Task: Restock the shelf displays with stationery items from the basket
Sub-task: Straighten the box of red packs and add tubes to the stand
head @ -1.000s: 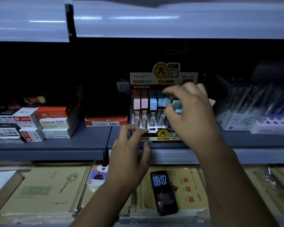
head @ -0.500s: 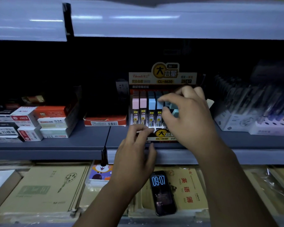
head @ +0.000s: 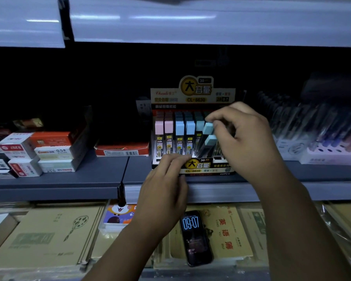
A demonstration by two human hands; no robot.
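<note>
**Seating a teal-capped lead tube in its display box**

Since the earlier frame, the right hand [head: 245, 138] has drawn a little to the right. This uncovers two teal-capped tubes leaning at the right end of the rows. Its thumb and forefinger pinch the cap of the upper lead tube [head: 208, 127], which sits tilted with its foot down among the rows.

The left hand [head: 164, 185] curls its fingers over the front lip of the display box [head: 207, 166], bracing it on the grey shelf [head: 89, 175]. Pink, blue and teal caps stand upright in the box.

The light is dim, so it cannot be told whether the tube's foot has found its slot. To do this step well, the box should stay braced. The tube should be brought upright over the gap and pressed straight down without knocking its neighbours.

A phone [head: 195, 236] lies on notebooks [head: 49, 236] below. No basket shows.
</note>
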